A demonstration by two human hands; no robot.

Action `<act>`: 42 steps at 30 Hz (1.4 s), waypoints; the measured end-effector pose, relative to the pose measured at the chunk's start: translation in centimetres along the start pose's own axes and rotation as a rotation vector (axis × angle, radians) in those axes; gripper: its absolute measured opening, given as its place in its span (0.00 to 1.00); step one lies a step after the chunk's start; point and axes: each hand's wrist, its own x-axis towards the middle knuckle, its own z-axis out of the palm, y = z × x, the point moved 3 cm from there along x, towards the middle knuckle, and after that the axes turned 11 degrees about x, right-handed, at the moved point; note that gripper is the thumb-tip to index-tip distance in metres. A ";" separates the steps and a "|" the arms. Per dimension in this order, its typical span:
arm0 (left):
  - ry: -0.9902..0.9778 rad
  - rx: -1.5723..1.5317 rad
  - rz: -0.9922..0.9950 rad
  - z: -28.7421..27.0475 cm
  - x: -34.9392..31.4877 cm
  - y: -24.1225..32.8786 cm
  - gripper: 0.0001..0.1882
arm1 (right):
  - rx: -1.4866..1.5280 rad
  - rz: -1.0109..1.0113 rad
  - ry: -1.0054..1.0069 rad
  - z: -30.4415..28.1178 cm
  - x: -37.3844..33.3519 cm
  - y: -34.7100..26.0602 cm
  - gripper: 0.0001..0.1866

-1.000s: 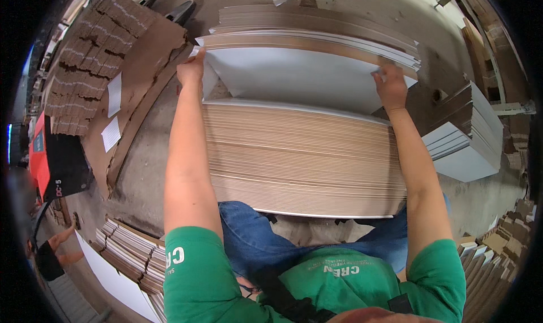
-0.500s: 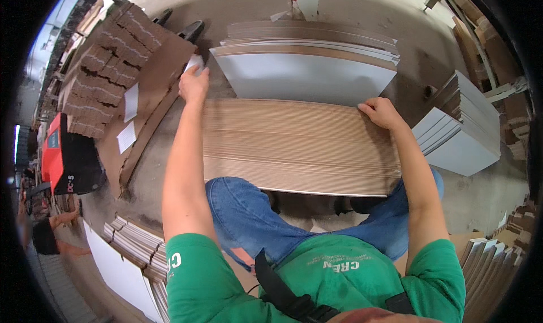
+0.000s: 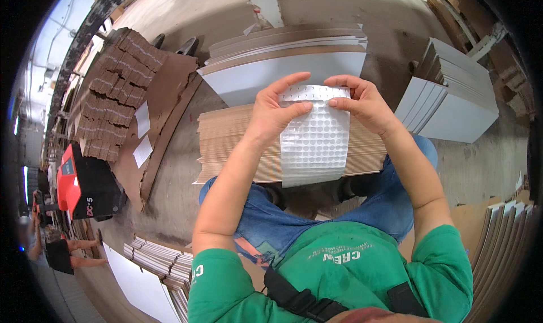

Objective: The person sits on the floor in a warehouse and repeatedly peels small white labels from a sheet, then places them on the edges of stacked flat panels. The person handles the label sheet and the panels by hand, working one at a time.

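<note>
Both my hands hold up a sheet of round stickers (image 3: pixel 314 139), pale and semi-clear, with rows of small dots and a printed strip along its top. My left hand (image 3: pixel 280 109) pinches the top left part between thumb and fingers. At the top right, my right hand (image 3: pixel 362 103) grips it the same way. The sheet hangs down in front of a stack of brown cardboard panels (image 3: pixel 235 139) standing on edge before my knees, and hides the stack's middle.
Beyond the stack lean white and brown panels (image 3: pixel 283 74). White panels (image 3: pixel 447 99) stand at the right. Bundled cardboard (image 3: pixel 121 88) rests at the left, near a red and black machine (image 3: pixel 87 184). More panels (image 3: pixel 150 278) lie at lower left. Another person (image 3: pixel 59 249) is at far left.
My left hand has come in from the left side with the sticker sheet. My right hand has left the panel stack's edge and now grips the sheet too. The view has shifted slightly.
</note>
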 end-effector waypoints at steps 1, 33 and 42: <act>0.003 0.001 -0.020 0.4 -0.4 -0.1 0.23 | 0.012 -0.018 0.009 -0.1 -0.5 0.3 0.20; 0.162 0.190 -0.013 -13.3 -13.2 -1.1 0.09 | -0.274 -0.018 0.249 17.3 -0.2 6.2 0.10; 0.089 0.039 -0.105 -15.7 -15.8 -2.7 0.11 | -0.438 0.027 0.242 20.3 -2.4 7.2 0.09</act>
